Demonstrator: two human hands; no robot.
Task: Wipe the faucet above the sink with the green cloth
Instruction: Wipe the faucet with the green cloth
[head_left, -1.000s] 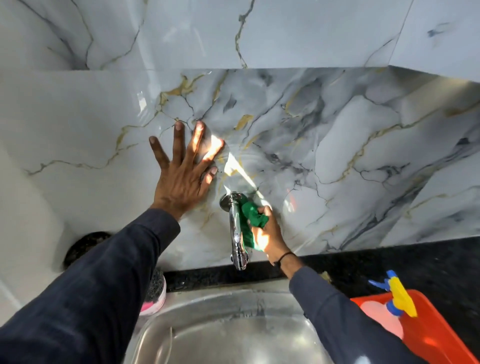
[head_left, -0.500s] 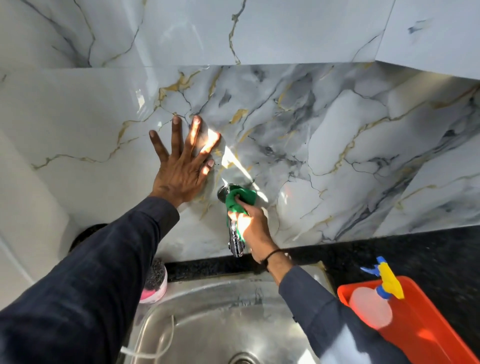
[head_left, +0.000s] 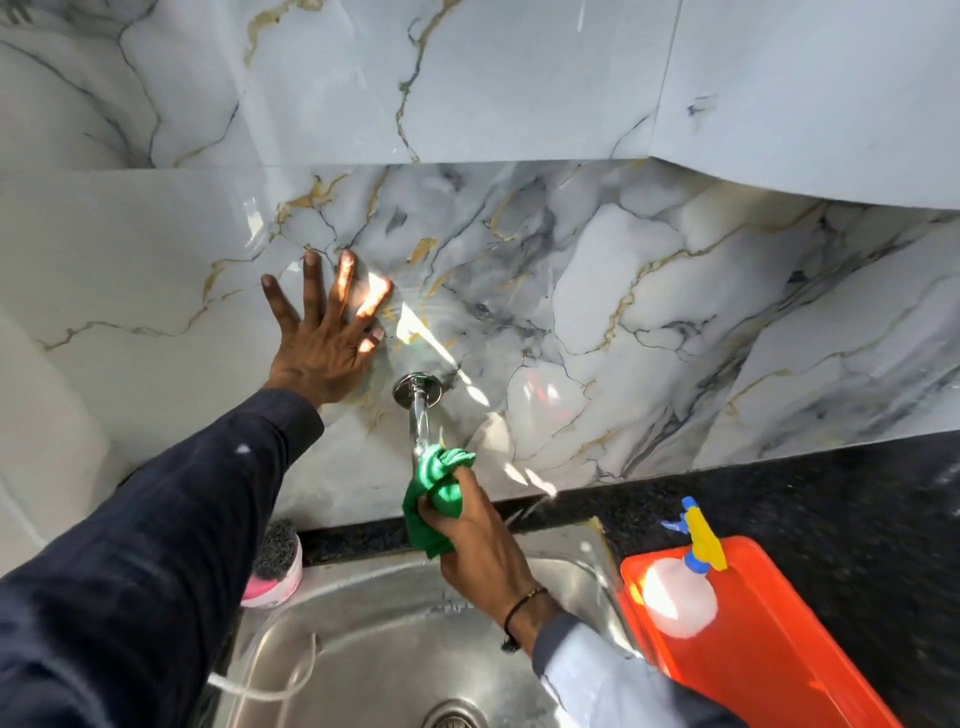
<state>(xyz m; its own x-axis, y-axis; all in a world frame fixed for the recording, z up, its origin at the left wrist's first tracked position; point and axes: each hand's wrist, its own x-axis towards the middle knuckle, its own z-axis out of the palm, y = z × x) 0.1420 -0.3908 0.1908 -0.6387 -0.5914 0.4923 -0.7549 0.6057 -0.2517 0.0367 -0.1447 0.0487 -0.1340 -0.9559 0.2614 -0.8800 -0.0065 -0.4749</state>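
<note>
Nearest, the right hand (head_left: 483, 540) has its grip closed around the bunched green cloth (head_left: 435, 496), wrapped over the chrome faucet (head_left: 418, 415) spout's lower end above the steel sink (head_left: 374, 639). Farther, the left hand (head_left: 324, 332) lies flat, fingers spread, on the marble wall (head_left: 623, 291). The loose bunch could slip off the slick spout.

Right hand (head_left: 480, 540) grips the bunched green cloth (head_left: 435, 496) round the lower end of the faucet (head_left: 418, 410), w/ the faucet's upper stem and round wall plate bare above the cloth. Left hand (head_left: 324, 338) lies flat, fingers spread, on the marble wall (head_left: 597, 312) just up-left of the faucet. Below the faucet is the steel sink (head_left: 363, 623); a pink scrubber tub (head_left: 275, 566) sits left of it, and an orange tray (head_left: 779, 649) holding a spray bottle (head_left: 680, 592) sits right of it.
</note>
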